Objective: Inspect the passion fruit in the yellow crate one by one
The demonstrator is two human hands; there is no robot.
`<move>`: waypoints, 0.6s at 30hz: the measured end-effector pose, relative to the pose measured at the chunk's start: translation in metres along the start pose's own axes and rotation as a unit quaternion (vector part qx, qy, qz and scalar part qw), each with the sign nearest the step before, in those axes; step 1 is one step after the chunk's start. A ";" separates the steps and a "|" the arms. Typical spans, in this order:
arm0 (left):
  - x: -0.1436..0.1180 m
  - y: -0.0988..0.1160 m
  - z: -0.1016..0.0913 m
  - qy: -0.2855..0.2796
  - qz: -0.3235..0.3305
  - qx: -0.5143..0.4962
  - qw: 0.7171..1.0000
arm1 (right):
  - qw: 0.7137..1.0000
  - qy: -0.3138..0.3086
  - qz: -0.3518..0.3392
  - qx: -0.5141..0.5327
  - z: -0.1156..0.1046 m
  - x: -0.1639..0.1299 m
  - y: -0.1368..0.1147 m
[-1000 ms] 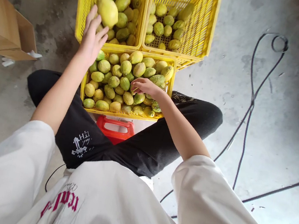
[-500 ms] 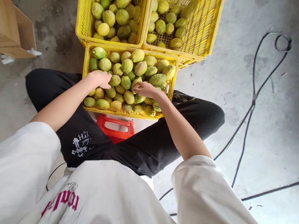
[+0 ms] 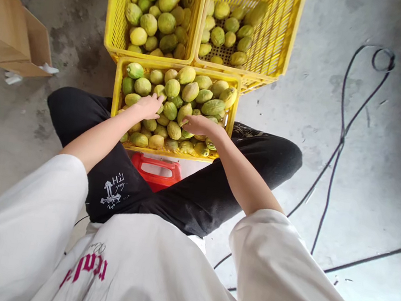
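Down on the concrete floor (image 3: 368, 185) stand three yellow crates, all holding green-yellow fruit. One near crate (image 3: 117, 83) sits between the seated person's knees, and two more stand side by side just beyond it and touching it: the far left crate (image 3: 114, 12) and the far right crate (image 3: 285, 37). The near one is heaped with roughly thirty fruit; the far left one shows around twenty, and the far right one about a dozen, with its mesh bottom showing between them. Both hands are in the near crate. The left hand (image 3: 148, 106) lies palm down on the heap toward its left side, its fingers loosely spread and the fingertips resting on a pale fruit (image 3: 158, 90) in the middle of the pile; it grips nothing that I can see. The right hand (image 3: 198, 125) rests palm down right of centre, fingers curled over the fruit beneath it, and whether it has closed on one I cannot tell, since the back of the hand hides them. A long green fruit (image 3: 212, 107) lies just beyond that hand. Under the near crate a red stool (image 3: 155, 170) shows. Two black cables (image 3: 337, 141) trail across the floor to the right, and cardboard boxes (image 3: 6, 36) lie at the left.
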State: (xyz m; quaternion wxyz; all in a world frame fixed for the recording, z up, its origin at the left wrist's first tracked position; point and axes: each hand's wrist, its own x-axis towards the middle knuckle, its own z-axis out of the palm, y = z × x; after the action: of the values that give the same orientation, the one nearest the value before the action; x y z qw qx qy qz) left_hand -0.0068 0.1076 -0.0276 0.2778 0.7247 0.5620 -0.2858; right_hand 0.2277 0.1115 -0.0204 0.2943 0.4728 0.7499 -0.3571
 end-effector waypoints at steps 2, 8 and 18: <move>-0.002 0.004 -0.003 -0.002 -0.001 0.028 1.000 | 0.999 -0.009 0.017 -0.041 -0.005 -0.007 -0.007; -0.012 0.015 0.000 -0.058 0.111 0.117 0.985 | 0.994 -0.015 0.026 -0.105 -0.007 -0.015 -0.012; -0.038 0.052 0.018 -0.145 0.141 0.098 0.974 | 0.994 -0.012 0.023 -0.108 -0.006 -0.016 -0.011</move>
State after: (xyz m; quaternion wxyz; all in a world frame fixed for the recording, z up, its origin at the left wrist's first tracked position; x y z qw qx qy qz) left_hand 0.0344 0.0579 -0.0079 0.3212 0.7716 0.3768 -0.3995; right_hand 0.2229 0.1057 -0.0018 0.3608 0.4506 0.7697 -0.2725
